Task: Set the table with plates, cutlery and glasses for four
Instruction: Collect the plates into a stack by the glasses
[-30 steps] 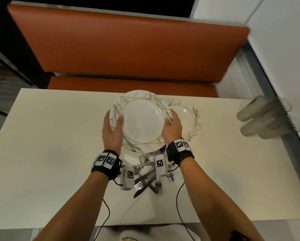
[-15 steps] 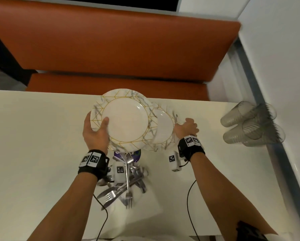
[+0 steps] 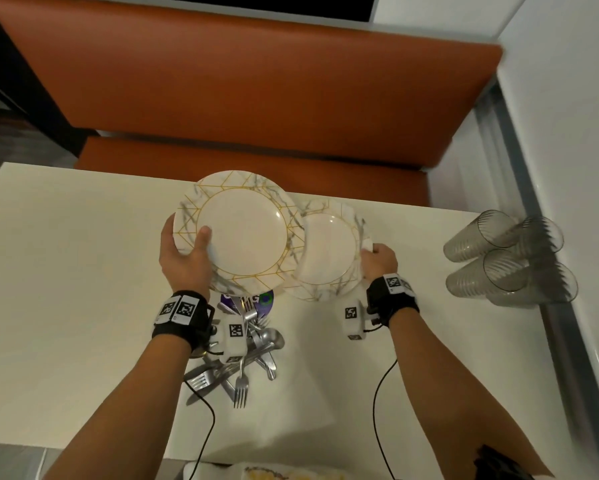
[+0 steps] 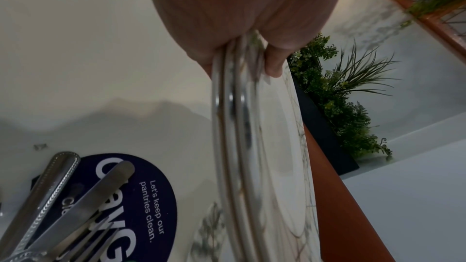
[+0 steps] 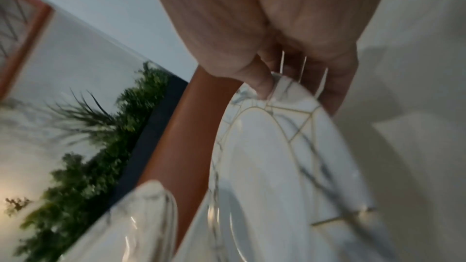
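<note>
Marbled plate stack (image 3: pixel 242 226) gripped at its left rim by left hand (image 3: pixel 183 261); single plate (image 3: pixel 329 251) pinched by right hand (image 3: pixel 377 259)

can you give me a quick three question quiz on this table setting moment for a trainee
1. True or false: the left hand holds a stack of plates.
2. The right hand grips: A) a glass B) a single plate C) a fork
3. The glasses by the wall lie on their ____.

Key: 1 true; 2 B; 3 sides
</note>
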Demonstrator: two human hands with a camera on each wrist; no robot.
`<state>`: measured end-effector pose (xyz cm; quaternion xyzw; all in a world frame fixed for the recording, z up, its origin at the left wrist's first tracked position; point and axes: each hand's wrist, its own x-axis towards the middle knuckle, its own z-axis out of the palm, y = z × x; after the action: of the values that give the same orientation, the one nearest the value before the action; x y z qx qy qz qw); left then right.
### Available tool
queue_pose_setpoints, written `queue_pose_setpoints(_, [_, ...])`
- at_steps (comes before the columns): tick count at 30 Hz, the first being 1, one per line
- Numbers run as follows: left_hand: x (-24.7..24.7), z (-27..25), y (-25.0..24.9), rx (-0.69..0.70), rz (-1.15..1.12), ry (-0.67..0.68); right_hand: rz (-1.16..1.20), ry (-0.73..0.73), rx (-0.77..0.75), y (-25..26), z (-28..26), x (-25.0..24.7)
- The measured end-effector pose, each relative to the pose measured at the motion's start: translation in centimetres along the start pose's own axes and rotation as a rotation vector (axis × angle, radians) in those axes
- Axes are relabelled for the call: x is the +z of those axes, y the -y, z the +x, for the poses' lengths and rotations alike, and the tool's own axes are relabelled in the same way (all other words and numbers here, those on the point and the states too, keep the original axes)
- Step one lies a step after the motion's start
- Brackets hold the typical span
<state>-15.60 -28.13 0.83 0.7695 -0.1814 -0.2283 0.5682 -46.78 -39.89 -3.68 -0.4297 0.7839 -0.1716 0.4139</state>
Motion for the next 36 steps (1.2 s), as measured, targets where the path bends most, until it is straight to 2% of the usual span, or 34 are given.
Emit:
queue_pose_setpoints(7, [-0.7, -0.9, -0.5, 0.047, 0.050, 0.000, 0.101, -0.294, -0.278, 3.6, -0.9, -8.7])
queue_pose_setpoints(11, [-0.9, -2.7, -0.2, 0.068, 0.065, 0.062, 0.135, -0.217, -0.315, 4.2, -0.4, -10.5])
queue_pose_setpoints(16, [-0.3, -4.9, 0.0, 0.023, 0.030, 0.133, 0.171, -0.039, -0.287, 3.5, -1.6, -7.6])
queue_pose_setpoints(22, [0.1, -6.5, 0.8, -0.113, -0.090, 0.226, 0.069, 0.037, -0.300, 2.7, -4.6, -4.0])
queue_pose_setpoints(27, [0.1, -7.0, 0.4, -0.297, -0.237, 0.323, -0.021, 0.022, -0.285, 1.6, -7.2, -1.7])
queue_pose_setpoints(32, [0.0, -8.0, 0.0, -0.320, -0.220, 0.452, -0.041, -0.024, -0.276, -0.5, -9.8, -1.0])
queue_pose_setpoints(36, [-0.4, -9.0, 0.4, -0.258, -0.091, 0.563, -0.023, -0.108, -0.252, -3.6, -11.6, -0.7])
